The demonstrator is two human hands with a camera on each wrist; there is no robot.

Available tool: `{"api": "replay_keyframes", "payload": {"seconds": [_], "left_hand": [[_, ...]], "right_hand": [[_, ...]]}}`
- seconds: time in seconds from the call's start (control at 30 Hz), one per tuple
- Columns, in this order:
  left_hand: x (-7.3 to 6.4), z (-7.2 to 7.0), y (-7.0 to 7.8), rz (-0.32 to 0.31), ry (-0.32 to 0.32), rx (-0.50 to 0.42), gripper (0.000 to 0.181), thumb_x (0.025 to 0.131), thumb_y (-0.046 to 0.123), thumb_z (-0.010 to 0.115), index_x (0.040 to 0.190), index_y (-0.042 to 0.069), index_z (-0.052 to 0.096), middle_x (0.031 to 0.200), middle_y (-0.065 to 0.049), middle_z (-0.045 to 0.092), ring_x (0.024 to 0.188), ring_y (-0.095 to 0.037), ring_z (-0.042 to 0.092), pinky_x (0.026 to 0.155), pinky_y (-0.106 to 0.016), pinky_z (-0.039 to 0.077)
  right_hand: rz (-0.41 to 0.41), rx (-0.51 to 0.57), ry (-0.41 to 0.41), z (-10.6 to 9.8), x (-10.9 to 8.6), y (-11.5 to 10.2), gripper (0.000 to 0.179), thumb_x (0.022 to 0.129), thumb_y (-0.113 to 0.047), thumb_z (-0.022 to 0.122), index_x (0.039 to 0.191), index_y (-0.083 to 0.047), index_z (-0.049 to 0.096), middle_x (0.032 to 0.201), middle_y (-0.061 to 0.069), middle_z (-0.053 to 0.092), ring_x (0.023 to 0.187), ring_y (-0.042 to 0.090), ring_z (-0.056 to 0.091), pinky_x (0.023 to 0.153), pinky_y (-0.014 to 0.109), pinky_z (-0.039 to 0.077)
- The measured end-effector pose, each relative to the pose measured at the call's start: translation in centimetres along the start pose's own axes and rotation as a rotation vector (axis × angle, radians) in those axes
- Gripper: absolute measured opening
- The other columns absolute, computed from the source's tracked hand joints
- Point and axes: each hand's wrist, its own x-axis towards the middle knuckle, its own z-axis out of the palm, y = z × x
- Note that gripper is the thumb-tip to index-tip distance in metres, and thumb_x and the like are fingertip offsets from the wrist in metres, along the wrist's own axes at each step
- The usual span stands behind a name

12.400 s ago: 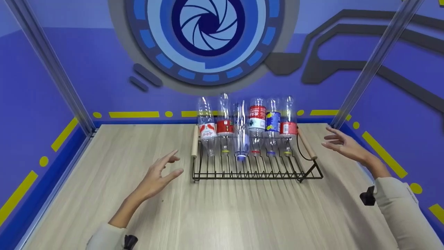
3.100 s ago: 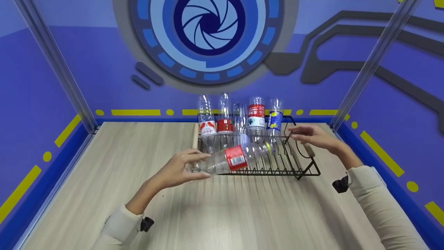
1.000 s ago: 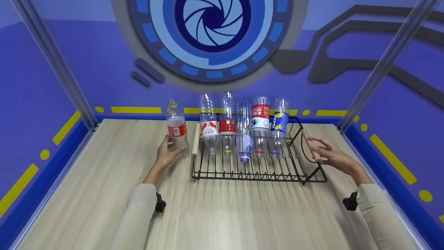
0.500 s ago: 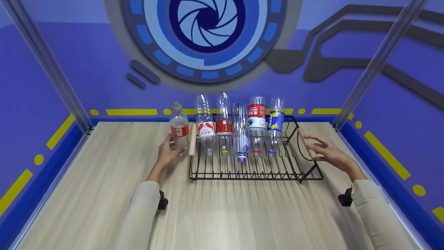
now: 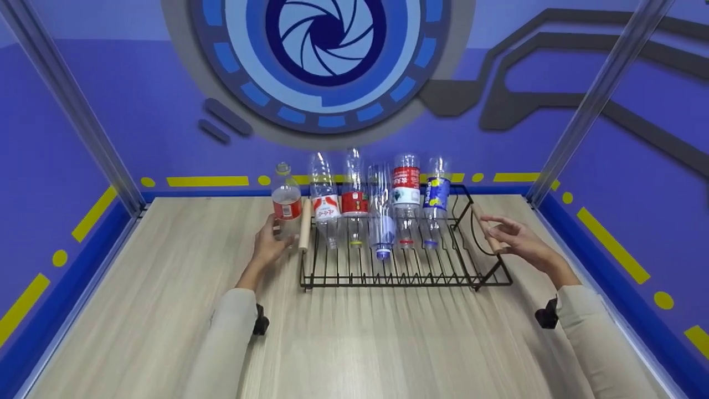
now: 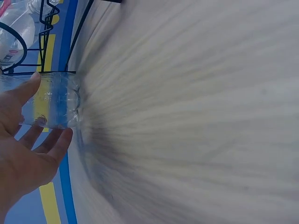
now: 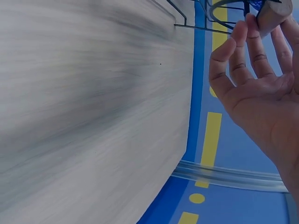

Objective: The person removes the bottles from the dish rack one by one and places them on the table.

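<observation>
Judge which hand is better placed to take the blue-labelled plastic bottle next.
Probably the right hand: it touches the pale wooden handle nearest the blue-labelled bottle; the left hand grips an upright red-labelled plastic bottle.

Clear red-labelled bottle (image 5: pixel 287 210) upright, just beside black wire rack (image 5: pixel 388 285) with wooden handles.

No word or number reads clearly. On the gripped bottle (image 5: pixel 286 195) in the left hand (image 5: pixel 268 245), a red label (image 5: pixel 281 210) just above that hand carries a barcode (image 5: pixel 287 210), too small to make out. To that hand's right, a white-and-red label (image 5: pixel 326 207), a darker red label (image 5: pixel 354 203) and a red-and-white label (image 5: pixel 407 185) bear illegible marks; nearest the right hand (image 5: pixel 516 239), a blue-and-yellow label (image 5: pixel 437 193) shows blurred white lettering.
</observation>
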Motion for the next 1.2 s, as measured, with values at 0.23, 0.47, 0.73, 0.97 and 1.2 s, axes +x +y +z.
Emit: {"api": "replay_keyframes", "payload": {"seconds": [0.23, 0.47, 0.73, 0.97, 1.2], "left_hand": [[-0.2, -0.5, -0.2, -0.014, -0.021, 0.031, 0.068, 0.092, 0.001, 0.069, 0.152, 0.0, 0.035, 0.152, -0.032, 0.045, 0.14, -0.049, 0.045, 0.117, -0.059, 0.037], [-0.8, -2.2, -0.2, -0.056, -0.049, 0.058, 0.084, 0.094, 0.014, 0.073, 0.159, -0.001, 0.022, 0.157, -0.035, 0.035, 0.145, -0.05, 0.038, 0.12, -0.058, 0.033], [-3.0, -5.2, 0.9, 0.02, 0.015, 0.071, 0.06, 0.1, 0.015, 0.065, 0.149, -0.006, 0.037, 0.143, -0.032, 0.048, 0.135, -0.046, 0.045, 0.113, -0.059, 0.037], [-5.5, -5.8, 3.0, 0.101, -0.012, 0.076, 0.045, 0.103, 0.013, 0.06, 0.144, 0.001, 0.048, 0.131, -0.025, 0.059, 0.122, -0.038, 0.057, 0.101, -0.053, 0.048], [-7.5, -5.2, 5.0, 0.188, -0.163, 0.117, 0.052, 0.105, 0.025, 0.059, 0.152, 0.01, 0.045, 0.131, -0.019, 0.062, 0.117, -0.032, 0.061, 0.094, -0.049, 0.053]], "right_hand": [[0.008, 0.034, 0.015, 0.9, -0.1, -0.1, 0.053, 0.108, -0.027, 0.052, 0.157, -0.01, 0.038, 0.132, -0.01, 0.056, 0.107, 0.002, 0.062, 0.08, 0.024, 0.056], [0.001, 0.015, 0.02, 1.0, 0.0, -0.4, 0.054, 0.109, -0.029, 0.049, 0.158, -0.011, 0.037, 0.116, -0.009, 0.066, 0.096, 0.003, 0.065, 0.07, 0.021, 0.054], [0.009, 0.014, 0.03, 1.2, 0.0, -0.4, 0.054, 0.109, -0.03, 0.05, 0.158, -0.012, 0.036, 0.104, -0.004, 0.068, 0.09, 0.007, 0.068, 0.068, 0.022, 0.053], [0.013, -0.002, 0.049, 1.3, -0.4, -0.5, 0.056, 0.108, -0.031, 0.051, 0.158, -0.011, 0.036, 0.103, -0.002, 0.068, 0.092, 0.013, 0.07, 0.068, 0.022, 0.054], [0.012, -0.061, 0.045, 1.2, -0.7, -0.8, 0.056, 0.109, -0.033, 0.049, 0.158, -0.012, 0.035, 0.099, -0.003, 0.069, 0.087, 0.011, 0.07, 0.069, 0.024, 0.055]]}}
